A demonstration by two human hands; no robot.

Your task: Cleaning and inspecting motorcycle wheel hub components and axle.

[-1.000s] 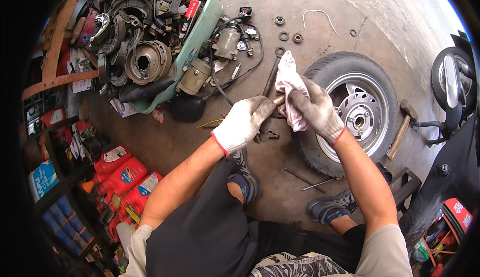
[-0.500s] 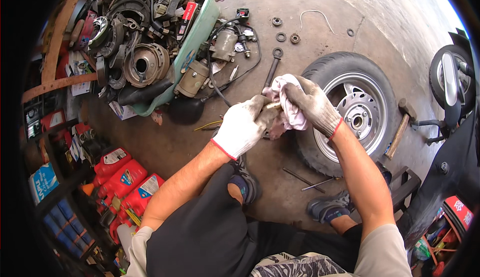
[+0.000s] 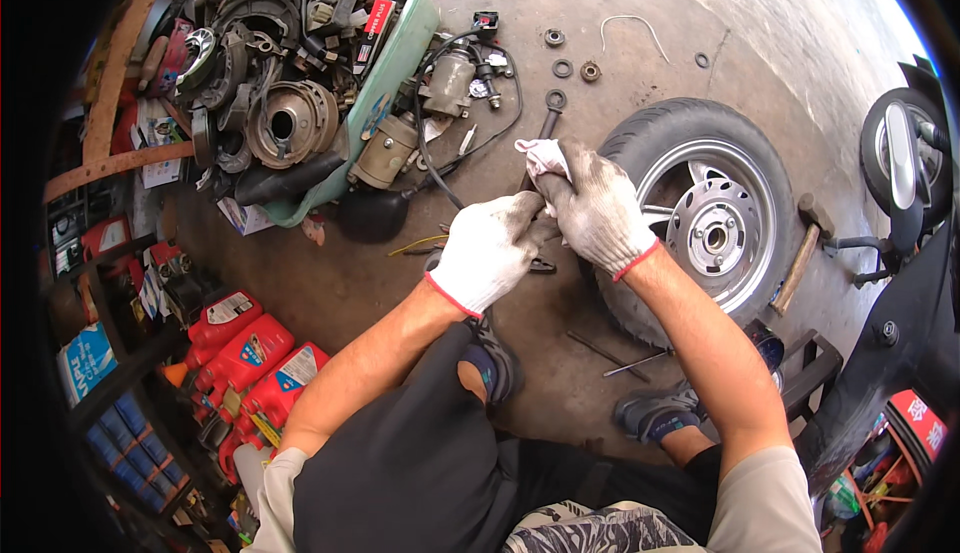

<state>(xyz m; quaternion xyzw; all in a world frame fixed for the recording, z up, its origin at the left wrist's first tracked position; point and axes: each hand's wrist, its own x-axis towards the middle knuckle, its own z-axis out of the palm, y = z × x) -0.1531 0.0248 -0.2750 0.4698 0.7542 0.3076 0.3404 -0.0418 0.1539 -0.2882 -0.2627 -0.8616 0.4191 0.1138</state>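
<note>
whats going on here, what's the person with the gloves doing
A person crouches on a concrete floor, both hands in dirty white work gloves. The right hand grips a pale rag bunched around something small that the left hand also clasps; what it is stays hidden. A scooter wheel lies flat just to the right, a wrench on the floor beyond the hands, and a green tub of old engine parts sits to the left.

Concrete floor (image 3: 560, 13) carries wheel (image 3: 700, 218), parts tub (image 3: 395, 63), hammer (image 3: 800, 253), washers (image 3: 563, 68).
</note>
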